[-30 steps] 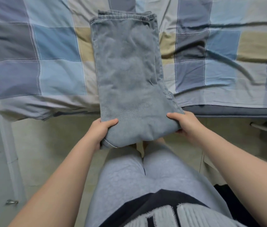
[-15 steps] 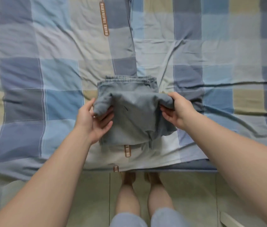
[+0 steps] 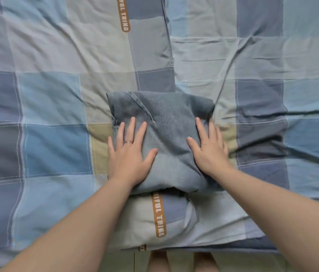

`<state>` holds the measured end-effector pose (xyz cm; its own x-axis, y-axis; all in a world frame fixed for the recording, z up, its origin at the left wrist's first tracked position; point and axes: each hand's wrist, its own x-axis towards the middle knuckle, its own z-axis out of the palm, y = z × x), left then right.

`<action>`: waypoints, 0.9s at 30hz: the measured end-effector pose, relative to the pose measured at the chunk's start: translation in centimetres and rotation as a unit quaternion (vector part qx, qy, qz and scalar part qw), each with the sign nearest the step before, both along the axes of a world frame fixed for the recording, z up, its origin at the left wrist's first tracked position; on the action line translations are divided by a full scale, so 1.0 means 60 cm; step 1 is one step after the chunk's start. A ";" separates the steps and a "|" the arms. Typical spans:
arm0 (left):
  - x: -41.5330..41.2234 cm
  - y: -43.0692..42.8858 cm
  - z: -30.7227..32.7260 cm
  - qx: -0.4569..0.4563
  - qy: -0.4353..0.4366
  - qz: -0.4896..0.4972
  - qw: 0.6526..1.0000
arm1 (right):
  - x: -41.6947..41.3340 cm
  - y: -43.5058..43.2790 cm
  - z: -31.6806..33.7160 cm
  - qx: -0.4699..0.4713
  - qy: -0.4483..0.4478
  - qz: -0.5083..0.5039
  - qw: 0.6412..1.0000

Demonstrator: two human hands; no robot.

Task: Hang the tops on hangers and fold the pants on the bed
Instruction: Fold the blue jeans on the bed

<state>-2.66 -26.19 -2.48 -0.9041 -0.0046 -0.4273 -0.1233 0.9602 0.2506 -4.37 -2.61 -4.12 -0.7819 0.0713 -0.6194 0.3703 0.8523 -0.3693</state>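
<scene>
One pair of grey-blue pants [image 3: 166,134] lies folded into a compact bundle on the checked bedspread [image 3: 47,124], near the bed's front edge. Two hands press it flat with straight fingers: left hand [image 3: 130,154] on its left half, right hand [image 3: 208,148] on its right edge.

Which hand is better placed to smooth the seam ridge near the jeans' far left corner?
Likely the left. The left hand lies flat on the folded jeans, fingertips just short of the seam ridge; the right hand presses the opposite edge, outer fingers reaching onto the bedsheet.
</scene>
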 end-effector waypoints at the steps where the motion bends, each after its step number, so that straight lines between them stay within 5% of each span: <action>1: 0.007 0.003 -0.014 -0.008 0.022 -0.002 1.000 | 0.009 0.002 -0.015 0.010 0.012 0.006 1.000; 8: 0.014 0.011 -0.073 -0.003 0.111 0.055 0.992 | 0.024 -0.010 -0.066 0.059 0.106 -0.015 0.992; 13: -0.002 0.013 -0.057 0.037 0.135 0.260 0.956 | 0.019 -0.004 -0.050 -0.024 0.130 -0.129 0.983; 21: -0.039 -0.037 -0.007 0.179 -0.075 0.393 0.899 | -0.012 0.073 0.004 -0.341 -0.148 -0.307 0.876; 27: -0.018 -0.039 0.050 0.346 -0.196 0.371 0.839 | 0.004 0.105 0.087 -0.343 -0.208 -0.279 0.872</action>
